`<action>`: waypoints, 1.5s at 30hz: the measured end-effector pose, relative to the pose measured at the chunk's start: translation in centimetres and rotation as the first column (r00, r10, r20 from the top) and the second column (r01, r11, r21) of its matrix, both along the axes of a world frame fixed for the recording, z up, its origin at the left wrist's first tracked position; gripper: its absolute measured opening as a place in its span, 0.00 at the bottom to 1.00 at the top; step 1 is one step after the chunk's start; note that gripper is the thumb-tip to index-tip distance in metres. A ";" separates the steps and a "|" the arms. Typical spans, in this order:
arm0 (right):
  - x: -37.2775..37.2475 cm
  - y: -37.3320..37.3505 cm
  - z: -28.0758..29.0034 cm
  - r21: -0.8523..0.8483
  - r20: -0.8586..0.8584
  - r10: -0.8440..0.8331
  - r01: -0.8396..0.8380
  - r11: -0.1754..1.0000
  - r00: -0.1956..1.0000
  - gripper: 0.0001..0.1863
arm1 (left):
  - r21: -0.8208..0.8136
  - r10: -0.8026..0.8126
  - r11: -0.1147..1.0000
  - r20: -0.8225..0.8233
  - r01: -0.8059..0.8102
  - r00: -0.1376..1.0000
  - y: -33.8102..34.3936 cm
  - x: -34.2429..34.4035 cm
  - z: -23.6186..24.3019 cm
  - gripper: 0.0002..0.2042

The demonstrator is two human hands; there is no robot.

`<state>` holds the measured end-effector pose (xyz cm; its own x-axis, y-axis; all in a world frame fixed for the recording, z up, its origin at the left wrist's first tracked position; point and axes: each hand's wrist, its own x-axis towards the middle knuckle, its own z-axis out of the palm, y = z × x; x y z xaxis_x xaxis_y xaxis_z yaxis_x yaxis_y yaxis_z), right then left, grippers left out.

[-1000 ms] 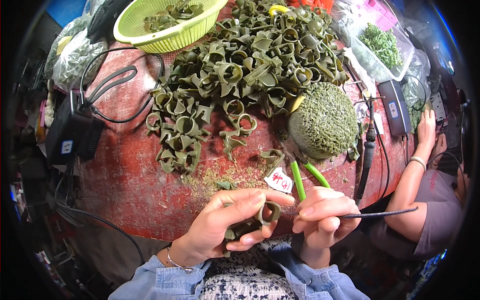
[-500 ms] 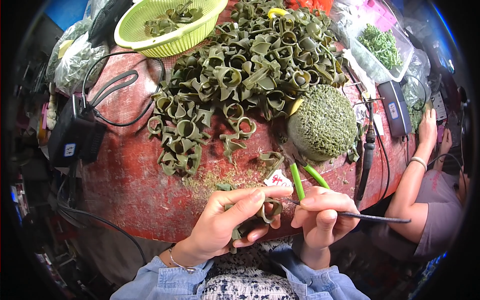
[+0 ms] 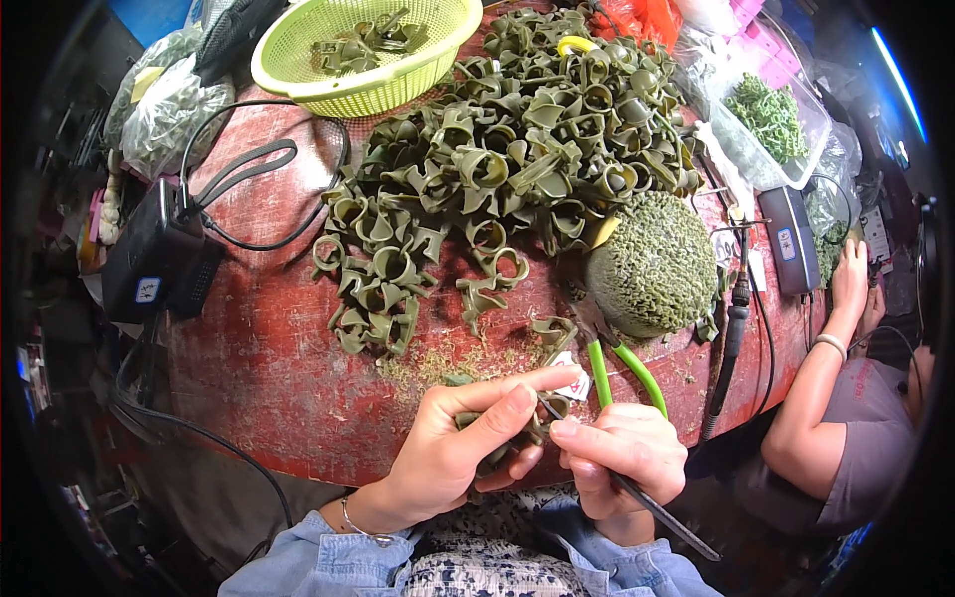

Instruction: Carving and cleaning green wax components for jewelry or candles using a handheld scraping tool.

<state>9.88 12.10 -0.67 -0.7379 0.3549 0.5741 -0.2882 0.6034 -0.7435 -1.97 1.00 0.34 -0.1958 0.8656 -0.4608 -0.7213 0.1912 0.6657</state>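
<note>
My left hand (image 3: 463, 438) is closed around a small olive-green moulded piece (image 3: 557, 406) with a curved, ring-like opening, held over the table's near edge. Fingers hide much of the piece. Between the fingertips of my right hand (image 3: 632, 453) is a thin dark metal hand tool (image 3: 652, 507), slanting down to the right. Its narrow tip meets the piece beside my left index finger; whether it goes inside the opening I cannot tell. Just beyond my hands lie green-handled pliers (image 3: 642, 383), a small white tag (image 3: 562, 373) and a loose olive-green piece (image 3: 550, 330).
A heap of similar olive-green pieces (image 3: 537, 129) covers the far red table (image 3: 269, 398). Around it are a yellow-green basket (image 3: 368, 85), a rough green dome (image 3: 652, 264), black power boxes (image 3: 154, 254) with cables and a clear tub (image 3: 796, 164). Another person's arm (image 3: 811, 388) reaches in at right.
My right hand has moved left toward the piece. The tool has swung from nearly level to a steep slant, with its tip now at the piece. The whole view has shifted slightly.
</note>
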 end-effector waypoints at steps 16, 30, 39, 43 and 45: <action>0.3 -0.8 -0.9 0.163 -0.021 -0.184 0.185 0.969 0.983 0.17 | -0.025 0.040 0.999 0.025 -0.040 0.999 0.2 0.1 0.3 0.20; 0.6 -0.7 -0.8 0.191 -0.035 -0.211 0.213 0.958 0.977 0.18 | -0.008 0.042 0.999 0.030 -0.042 0.999 0.0 0.1 0.4 0.19; 0.5 -1.1 -1.0 0.262 -0.077 -0.234 0.246 0.933 0.969 0.17 | 0.011 0.043 0.999 0.056 -0.044 0.998 -0.2 0.0 0.2 0.20; 0.0 -0.8 -0.7 0.233 -0.053 -0.140 0.149 0.961 0.989 0.16 | -0.025 0.054 0.998 0.014 -0.054 0.998 -0.2 0.1 -0.1 0.20; -0.3 -0.9 -0.7 0.285 -0.057 -0.097 0.109 0.952 0.994 0.16 | 0.004 0.062 0.998 -0.006 -0.062 0.998 -0.2 0.1 -0.2 0.20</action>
